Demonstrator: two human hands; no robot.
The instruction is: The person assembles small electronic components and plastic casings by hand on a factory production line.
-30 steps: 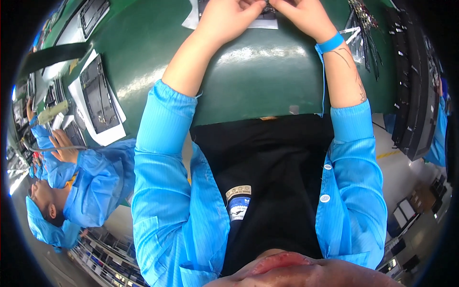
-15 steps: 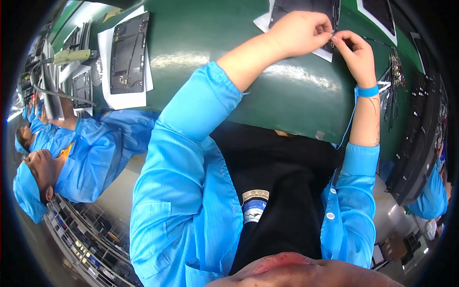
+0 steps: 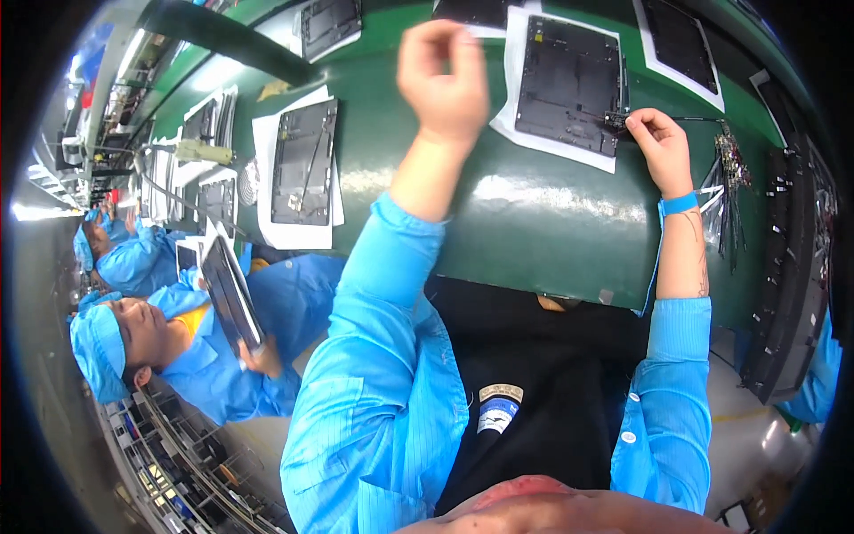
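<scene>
At the panel's right edge, my right hand [image 3: 660,147] pinches a thin dark cable [image 3: 685,119] near a small dark part. This flat black panel [image 3: 569,84], apparently a laptop cover, lies on white sheeting [image 3: 509,89] on the green bench. My left hand [image 3: 442,84] is raised over the bench left of the panel, slightly blurred. Its fingers curl round to the thumb; whatever lies between the tips, if anything, cannot be made out. A bundle of thin cables [image 3: 729,178] rests right of my right hand.
More black panels lie on white sheets at the left [image 3: 304,165] and far right [image 3: 683,44]. A dark rack [image 3: 787,267] borders the right side. A pale green-handled tool [image 3: 203,151] hangs at left. A co-worker [image 3: 200,334] there holds a dark panel [image 3: 233,294].
My left hand has left my right hand and moved left, away from the panel. The right hand stays near the panel's edge. The view has shifted, and the co-worker now holds up a panel.
</scene>
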